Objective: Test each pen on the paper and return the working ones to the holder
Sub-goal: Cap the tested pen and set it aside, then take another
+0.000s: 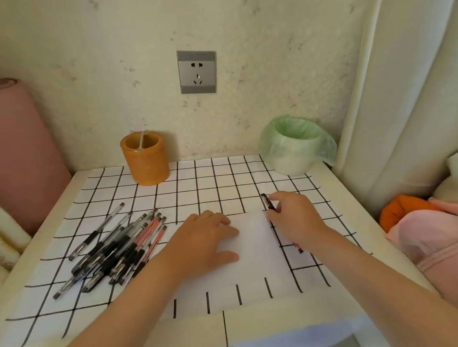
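A white sheet of paper (254, 255) lies on the checked tablecloth in front of me. My left hand (205, 241) rests flat on its left part. My right hand (292, 217) grips a dark pen (266, 202) at the paper's right edge; the pen's top sticks out past my fingers and its red lower end (298, 248) shows under my wrist. Several pens (114, 250), black and red, lie in a heap to the left of the paper. The orange pen holder (146, 158) stands at the back left with one thin pale stick in it.
A small bin lined with a green bag (294, 145) stands at the back right of the table (358, 205). A wall socket (197, 71) is above. Pink and orange cloth (426, 223) lies beside the table on the right, and a pink roll (14, 149) on the left.
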Demonstrator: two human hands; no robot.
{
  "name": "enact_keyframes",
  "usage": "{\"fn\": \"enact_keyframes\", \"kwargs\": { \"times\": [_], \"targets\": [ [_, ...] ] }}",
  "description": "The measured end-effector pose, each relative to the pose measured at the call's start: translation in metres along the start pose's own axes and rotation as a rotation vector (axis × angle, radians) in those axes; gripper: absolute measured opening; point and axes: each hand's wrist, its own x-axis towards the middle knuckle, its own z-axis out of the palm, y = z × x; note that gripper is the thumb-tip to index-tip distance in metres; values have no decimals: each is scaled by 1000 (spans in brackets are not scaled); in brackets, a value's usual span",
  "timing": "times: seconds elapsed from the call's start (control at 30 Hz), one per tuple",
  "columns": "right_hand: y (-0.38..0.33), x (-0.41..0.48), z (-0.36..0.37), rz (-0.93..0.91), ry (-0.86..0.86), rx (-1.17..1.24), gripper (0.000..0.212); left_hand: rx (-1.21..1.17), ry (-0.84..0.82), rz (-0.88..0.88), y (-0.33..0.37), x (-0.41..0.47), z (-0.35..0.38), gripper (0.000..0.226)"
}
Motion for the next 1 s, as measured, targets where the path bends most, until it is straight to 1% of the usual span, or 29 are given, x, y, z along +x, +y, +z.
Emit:
{"fn": "enact_keyframes", "kwargs": {
  "times": [0.07, 0.1, 0.2, 0.23, 0.3, 0.4, 0.5, 0.57, 0.63, 0.73, 0.8, 0.9, 1.0],
  "targets": [
    [8, 0, 0, -53, -39, -82, 53, -15, -14, 0, 1, 0, 3, 56],
    [11, 0, 1, -90, -52, -132, 52, -24, -18, 1, 0, 0, 4, 56],
    [16, 0, 5, -172, -45, -274, 34, -35, -20, 5, -1, -1, 3, 56],
    [16, -1, 5, -182, -36, -324, 33, -39, -20, 0, 0, -1, 4, 56],
    [11, 0, 5, -188, -15, -403, 36, -49, -23, -11, -1, -2, 6, 56],
    [-4, 2, 3, -201, 31, -456, 38, -98, -9, -20, -1, -4, 4, 53],
    [-30, 1, 5, -279, 27, -383, 33, -174, 57, -61, -7, -10, -8, 46],
    [-50, -3, 11, -352, -22, -273, 31, -190, 101, -110, -18, -17, -17, 37],
    [-68, -9, 19, -445, -80, -203, 29, -193, 131, -197, -32, -27, -26, 28],
    [-92, -13, 38, -598, -113, -208, 30, -156, 148, -339, -53, -44, -37, 18],
    [-107, -13, 51, -697, -113, -217, 30, -140, 165, -390, -63, -55, -43, 13],
    [-129, -15, 69, -827, -126, -191, 30, -136, 191, -407, -77, -72, -49, 12],
    [-148, -19, 84, -947, -107, -160, 27, -110, 148, -375, -87, -85, -52, 17]
  ]
}}
